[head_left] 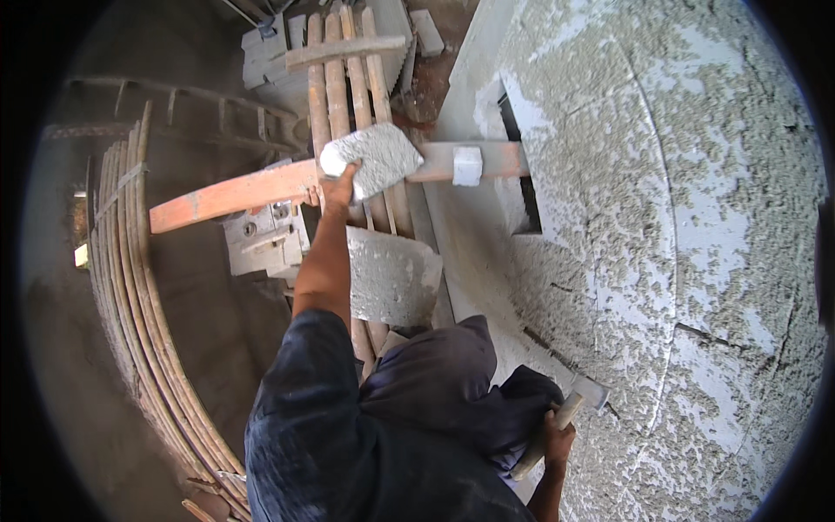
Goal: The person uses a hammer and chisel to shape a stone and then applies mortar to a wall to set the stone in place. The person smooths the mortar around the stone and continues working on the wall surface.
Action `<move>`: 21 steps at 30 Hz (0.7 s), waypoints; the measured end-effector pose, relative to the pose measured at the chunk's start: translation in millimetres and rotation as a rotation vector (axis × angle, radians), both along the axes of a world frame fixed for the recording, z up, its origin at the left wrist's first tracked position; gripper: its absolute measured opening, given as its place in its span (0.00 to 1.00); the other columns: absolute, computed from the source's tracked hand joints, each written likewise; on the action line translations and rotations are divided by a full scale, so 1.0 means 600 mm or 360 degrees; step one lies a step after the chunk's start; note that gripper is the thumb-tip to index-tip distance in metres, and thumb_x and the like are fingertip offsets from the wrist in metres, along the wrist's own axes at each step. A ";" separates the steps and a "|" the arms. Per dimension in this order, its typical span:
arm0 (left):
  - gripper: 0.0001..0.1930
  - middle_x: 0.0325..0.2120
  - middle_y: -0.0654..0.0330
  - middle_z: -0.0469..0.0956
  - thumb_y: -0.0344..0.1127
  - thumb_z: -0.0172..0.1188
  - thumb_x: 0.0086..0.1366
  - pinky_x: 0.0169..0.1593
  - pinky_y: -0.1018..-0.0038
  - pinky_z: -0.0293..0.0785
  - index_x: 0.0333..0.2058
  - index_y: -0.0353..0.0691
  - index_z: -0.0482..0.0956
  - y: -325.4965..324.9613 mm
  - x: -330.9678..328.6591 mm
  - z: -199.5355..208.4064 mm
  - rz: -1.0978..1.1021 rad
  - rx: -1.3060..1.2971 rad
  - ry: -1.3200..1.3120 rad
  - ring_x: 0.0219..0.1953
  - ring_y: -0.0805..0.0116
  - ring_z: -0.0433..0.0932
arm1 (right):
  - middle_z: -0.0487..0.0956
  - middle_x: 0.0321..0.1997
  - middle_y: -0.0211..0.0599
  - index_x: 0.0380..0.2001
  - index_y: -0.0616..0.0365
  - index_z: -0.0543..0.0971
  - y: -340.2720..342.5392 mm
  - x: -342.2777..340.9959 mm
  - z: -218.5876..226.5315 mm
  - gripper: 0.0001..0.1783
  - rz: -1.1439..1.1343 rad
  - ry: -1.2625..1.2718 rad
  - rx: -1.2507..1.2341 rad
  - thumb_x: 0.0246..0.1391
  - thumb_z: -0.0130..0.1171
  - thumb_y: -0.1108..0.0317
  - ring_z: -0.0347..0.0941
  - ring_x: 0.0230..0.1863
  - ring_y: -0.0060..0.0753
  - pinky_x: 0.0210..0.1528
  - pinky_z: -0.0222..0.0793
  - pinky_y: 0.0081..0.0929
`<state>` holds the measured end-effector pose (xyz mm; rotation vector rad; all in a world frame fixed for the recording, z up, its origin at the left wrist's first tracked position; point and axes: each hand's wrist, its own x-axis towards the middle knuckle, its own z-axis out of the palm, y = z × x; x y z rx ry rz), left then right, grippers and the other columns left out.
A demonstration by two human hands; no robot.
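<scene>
Evidently, everything here can be placed by the orange beam (252, 187). Beyond its left end a bundle of long poles (156, 304) is seen, bound by a strip, presumably so that the poles are kept together. Under the beam's middle, a row of round poles (337, 96) is held in line by a wooden crosspiece (348, 52). Over that same middle, the edge of a rough grey-white block (378, 161) is gripped by the left hand (340, 186), perhaps to keep it steady (whether its weight is borne by the beam cannot be told). Nearer the body than the beam, a grey slab (393, 278) is laid across the poles. Right of the block, a small white cube (467, 166) is set on the beam. No vessel is seen; the nearest to one is the wall opening (529, 209) at the beam's right end, by which that end is apparently received. Well below that end, a hammer (570, 408) is grasped by its wooden handle, fingers closed, in the right hand (559, 442), beside the mortar-patched wall (609, 209).
</scene>
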<state>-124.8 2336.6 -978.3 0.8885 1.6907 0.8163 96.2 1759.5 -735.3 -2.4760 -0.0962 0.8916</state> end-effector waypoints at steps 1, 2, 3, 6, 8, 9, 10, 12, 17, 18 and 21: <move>0.49 0.47 0.43 0.72 0.54 0.71 0.37 0.53 0.65 0.67 0.50 0.20 0.65 0.012 -0.026 -0.022 -0.0103 -0.0065 -0.0142 0.48 0.53 0.72 | 0.78 0.43 0.45 0.46 0.68 0.76 -0.019 0.004 -0.005 0.24 -0.0043 0.0002 -0.0032 0.52 0.58 0.59 0.74 0.44 0.33 0.49 0.67 0.29; 0.49 0.48 0.43 0.71 0.57 0.69 0.38 0.55 0.66 0.62 0.51 0.22 0.66 0.023 -0.045 -0.039 -0.0199 -0.0118 0.0017 0.50 0.54 0.71 | 0.78 0.44 0.46 0.46 0.68 0.76 -0.035 0.008 -0.014 0.24 -0.0071 -0.0018 0.0002 0.52 0.58 0.58 0.73 0.46 0.34 0.50 0.65 0.30; 0.48 0.49 0.44 0.71 0.60 0.67 0.39 0.58 0.67 0.58 0.51 0.23 0.67 0.028 -0.065 -0.061 -0.0303 -0.0179 0.0184 0.52 0.54 0.70 | 0.78 0.44 0.46 0.46 0.67 0.76 -0.033 0.006 -0.013 0.24 -0.0051 -0.0019 -0.0022 0.52 0.58 0.58 0.72 0.46 0.34 0.51 0.65 0.30; 0.47 0.54 0.42 0.67 0.65 0.60 0.46 0.64 0.64 0.45 0.53 0.26 0.68 0.032 -0.102 -0.106 -0.0575 -0.0341 0.0550 0.61 0.53 0.60 | 0.78 0.44 0.47 0.46 0.66 0.76 -0.009 0.012 0.003 0.24 0.0037 -0.0036 -0.0112 0.52 0.59 0.58 0.72 0.47 0.37 0.52 0.64 0.31; 0.45 0.55 0.41 0.66 0.64 0.58 0.49 0.64 0.63 0.47 0.53 0.25 0.68 0.010 -0.081 -0.059 -0.0712 -0.0366 0.0405 0.60 0.51 0.60 | 0.78 0.43 0.47 0.45 0.67 0.76 -0.001 0.002 -0.001 0.23 0.0039 -0.0107 -0.0056 0.52 0.59 0.59 0.73 0.46 0.37 0.50 0.65 0.32; 0.44 0.55 0.41 0.66 0.63 0.57 0.51 0.64 0.62 0.47 0.53 0.25 0.68 -0.003 -0.079 -0.023 -0.0755 -0.0377 0.0338 0.60 0.50 0.59 | 0.78 0.43 0.47 0.45 0.67 0.76 0.005 0.004 -0.005 0.23 0.0063 -0.0135 -0.0019 0.52 0.59 0.59 0.74 0.45 0.38 0.49 0.66 0.32; 0.42 0.53 0.42 0.67 0.62 0.56 0.53 0.63 0.63 0.50 0.52 0.25 0.68 0.001 -0.105 -0.064 -0.0935 -0.0062 0.0444 0.58 0.51 0.62 | 0.79 0.42 0.47 0.45 0.67 0.76 0.015 0.007 -0.005 0.23 0.0104 -0.0126 -0.0044 0.52 0.59 0.59 0.74 0.44 0.37 0.48 0.66 0.32; 0.39 0.51 0.44 0.70 0.61 0.53 0.58 0.60 0.66 0.56 0.53 0.27 0.68 -0.007 -0.128 -0.062 -0.0993 0.0035 0.0443 0.54 0.53 0.67 | 0.79 0.40 0.46 0.44 0.67 0.76 0.041 0.014 -0.001 0.22 0.0173 -0.0110 -0.0103 0.52 0.59 0.59 0.75 0.42 0.37 0.46 0.68 0.32; 0.43 0.57 0.49 0.65 0.67 0.50 0.58 0.61 0.67 0.56 0.59 0.35 0.63 -0.086 -0.212 -0.015 -0.0668 -0.0505 0.0045 0.59 0.58 0.62 | 0.78 0.30 0.35 0.40 0.66 0.78 0.213 0.039 0.004 0.21 0.0436 0.0218 -0.0208 0.50 0.62 0.58 0.72 0.31 0.22 0.34 0.68 0.25; 0.44 0.58 0.50 0.64 0.69 0.50 0.57 0.61 0.67 0.56 0.59 0.35 0.62 -0.118 -0.211 0.016 -0.0610 -0.0729 -0.0005 0.60 0.58 0.62 | 0.78 0.28 0.35 0.39 0.67 0.78 0.257 0.028 -0.015 0.21 0.0392 0.0302 0.0030 0.50 0.62 0.57 0.72 0.30 0.23 0.33 0.68 0.25; 0.43 0.57 0.51 0.65 0.66 0.54 0.56 0.61 0.67 0.57 0.59 0.36 0.63 -0.154 -0.203 0.027 -0.0756 -0.0742 -0.0091 0.59 0.59 0.62 | 0.78 0.27 0.36 0.39 0.69 0.78 0.326 0.021 -0.110 0.24 0.0503 0.0573 0.0054 0.49 0.62 0.55 0.73 0.29 0.26 0.33 0.68 0.27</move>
